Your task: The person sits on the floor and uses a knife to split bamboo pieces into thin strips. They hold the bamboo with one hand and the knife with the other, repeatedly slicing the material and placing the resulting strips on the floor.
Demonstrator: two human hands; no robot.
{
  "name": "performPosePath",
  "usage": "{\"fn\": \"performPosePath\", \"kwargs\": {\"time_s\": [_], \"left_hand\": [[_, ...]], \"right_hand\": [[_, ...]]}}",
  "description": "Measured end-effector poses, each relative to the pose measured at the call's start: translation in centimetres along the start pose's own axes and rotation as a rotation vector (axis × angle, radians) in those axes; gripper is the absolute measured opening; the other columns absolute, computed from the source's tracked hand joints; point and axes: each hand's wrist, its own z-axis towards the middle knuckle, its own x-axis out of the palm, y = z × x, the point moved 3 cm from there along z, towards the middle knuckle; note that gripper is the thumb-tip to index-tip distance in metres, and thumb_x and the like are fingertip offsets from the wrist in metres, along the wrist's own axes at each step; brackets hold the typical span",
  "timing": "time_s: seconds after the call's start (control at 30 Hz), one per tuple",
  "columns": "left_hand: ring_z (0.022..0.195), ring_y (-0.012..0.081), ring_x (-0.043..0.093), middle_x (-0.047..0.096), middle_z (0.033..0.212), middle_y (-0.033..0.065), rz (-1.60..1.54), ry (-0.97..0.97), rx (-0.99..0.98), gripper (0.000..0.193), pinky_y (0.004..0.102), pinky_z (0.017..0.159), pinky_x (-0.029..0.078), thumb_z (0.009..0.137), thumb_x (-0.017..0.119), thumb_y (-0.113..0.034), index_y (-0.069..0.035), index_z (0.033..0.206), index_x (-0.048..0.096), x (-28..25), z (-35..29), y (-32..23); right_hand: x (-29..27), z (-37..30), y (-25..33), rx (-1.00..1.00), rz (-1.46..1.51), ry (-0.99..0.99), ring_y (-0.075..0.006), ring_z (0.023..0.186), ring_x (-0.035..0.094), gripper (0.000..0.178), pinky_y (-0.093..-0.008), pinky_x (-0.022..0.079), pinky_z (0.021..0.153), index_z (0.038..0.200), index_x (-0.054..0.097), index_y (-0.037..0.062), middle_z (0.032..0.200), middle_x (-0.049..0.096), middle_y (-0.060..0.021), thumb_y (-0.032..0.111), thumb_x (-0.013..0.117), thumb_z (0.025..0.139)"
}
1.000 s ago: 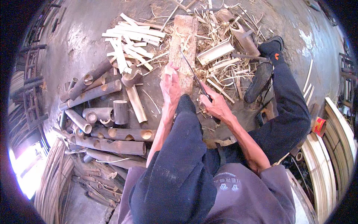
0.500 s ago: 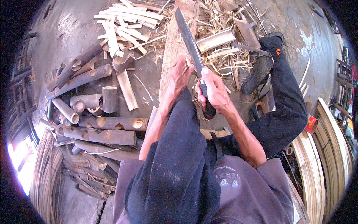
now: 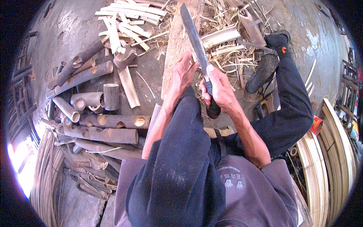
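Note:
My right hand [image 3: 222, 90] is wrapped round the black handle of a long machete [image 3: 193, 34]. The blade slants up and to the left over the wooden plank [image 3: 175, 41]. Close beside the blade, my left hand [image 3: 183, 72] is closed on a short, pale bamboo strip [image 3: 194, 57]. The blade touches or nearly touches this strip; I cannot tell which. Most of the strip is hidden by my fingers and the blade. Both hands are above my raised knee and the near end of the plank.
Split bamboo strips [image 3: 130, 17] are heaped at the far left. Cut bamboo tubes [image 3: 100, 135], some with notches, lie to the left. Shavings and a halved bamboo piece [image 3: 221, 39] lie right of the plank, near my shoe [image 3: 261, 73]. Long bamboo slats [image 3: 315, 178] stand at the right.
The machete has shifted slightly right and its tip a little farther away. My left hand has moved up and turned a little along the blade, still gripping the strip.

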Motion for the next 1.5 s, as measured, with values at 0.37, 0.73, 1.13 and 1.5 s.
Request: {"fn": "performPosePath", "kwargs": {"time_s": [0.37,0.73,1.13,1.5], "left_hand": [[0.092,0.0377,0.065,0.066,0.093,0.0225,-0.06,0.023,-0.009,0.027,0.0433,0.075,0.05,0.089,0.058,-0.015,-0.01,0.115,0.055,0.2,0.2,0.4],[0.083,0.0372,0.063,0.062,0.09,0.0183,-0.116,-0.022,0.109,0.025,0.0414,0.07,0.049,0.084,0.065,-0.006,-0.007,0.107,0.054,0.5,0.2,0.0],[0.083,0.0368,0.061,0.059,0.091,0.0193,-0.002,0.026,0.001,0.023,0.043,0.07,0.048,0.085,0.063,-0.005,-0.005,0.107,0.054,0.2,0.1,-0.3],[0.092,0.0433,0.06,0.06,0.096,0.0236,0.007,0.053,0.201,0.037,0.045,0.075,0.049,0.085,0.06,-0.003,-0.003,0.121,0.049,-0.6,1.4,-0.1]], "right_hand": [[-0.1,0.1,0.3,0.004,-0.059,0.012,-0.0082,0.046,0.046,0.044,-0.0251,0.041,0.041,0.114,0.052,0.0063,0.061,0.047,-0.0002,0.045,0.034,0.102],[0.3,-0.6,1.3,-0.028,-0.13,-0.014,-0.0073,0.047,0.045,0.047,-0.0232,0.04,0.041,0.133,0.045,0.0101,0.065,0.047,0.0002,0.044,0.035,0.102],[0.1,-0.2,0.5,-0.215,-0.315,-0.069,-0.0092,0.059,0.043,0.045,-0.0273,0.041,0.056,0.143,0.042,0.0113,0.064,0.044,0.0009,0.03,0.04,0.102],[-0.2,1.1,0.6,-0.184,-0.445,-0.087,-0.0284,0.073,0.062,0.041,-0.0397,0.048,0.071,0.139,0.045,0.0155,0.079,0.062,-0.0185,0.029,0.04,0.101]]}}
